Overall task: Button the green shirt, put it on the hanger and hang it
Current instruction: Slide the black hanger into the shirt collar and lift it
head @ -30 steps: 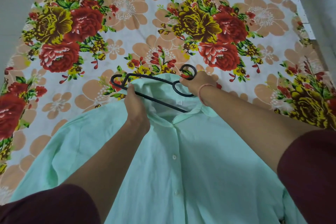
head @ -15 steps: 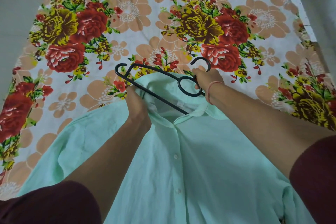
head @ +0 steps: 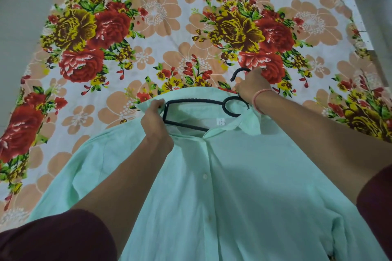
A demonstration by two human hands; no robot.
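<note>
Since the green shirt (head: 233,186) lies front up on the floral sheet (head: 148,17) with the visible buttons (head: 205,176) of its placket fastened, the neck opening is the handy way in for the hanger (head: 195,101), and both hands are arranged around that. The left hand (head: 156,125) pinches the left edge of the collar (head: 251,125) between thumb and fingers and holds it drawn outward, evidently to keep the opening wide so the cloth does not snag the hanger's tip. The right hand (head: 252,89) has its fingers curled round the black hanger just under the hook (head: 238,73), which sticks out past the collar over the sheet; a grip there gives leverage for swinging the frame. The hanger lies tilted across the opening. One shoulder end shows just beside the left hand, while the lower bar vanishes beneath the shirt's front, so that side seems fed in. Buttoning looks done as far as the placket shows, and hanging is not yet begun.
</note>
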